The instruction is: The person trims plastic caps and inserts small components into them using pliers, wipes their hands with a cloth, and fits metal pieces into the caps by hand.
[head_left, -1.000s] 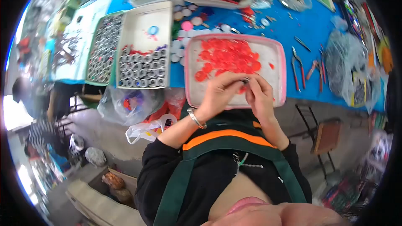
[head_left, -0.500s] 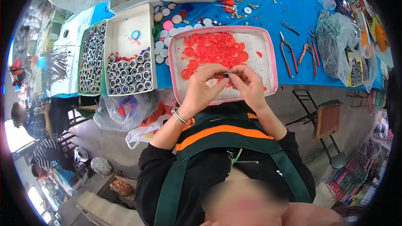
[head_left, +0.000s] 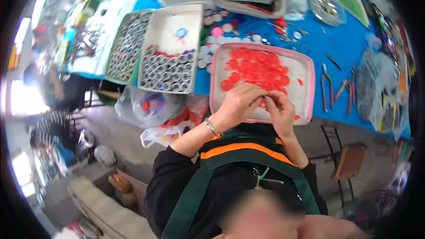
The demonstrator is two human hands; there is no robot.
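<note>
Blue-covered table (head_left: pixel 341 40), crowded stall setting, with a street and other people blurred at 9 o'clock. Pink tray (head_left: pixel 310 68) sits at the near table edge, holding a heap of red discs (head_left: pixel 259 66) toward its 12 o'clock side. Both hands work over the tray's 6 o'clock rim. Left hand (head_left: pixel 237 106) and right hand (head_left: pixel 280 111) meet fingertip to fingertip, pinched together on a small piece where they touch; the piece itself is too small and too covered to identify. Judged from the heap, the discs are light, thin and rigid, likely smooth plastic and apt to slip; a pinch across the edge with thumb and forefinger looks the sound hold, lifting one at a time off the heap. At 10 o'clock of the tray stands a white box (head_left: pixel 170 31) of metal rings (head_left: pixel 168 75); pliers (head_left: pixel 326 86) lie at 3 o'clock. Plastic bags (head_left: pixel 150 106) hang below the table edge at 8 o'clock.
</note>
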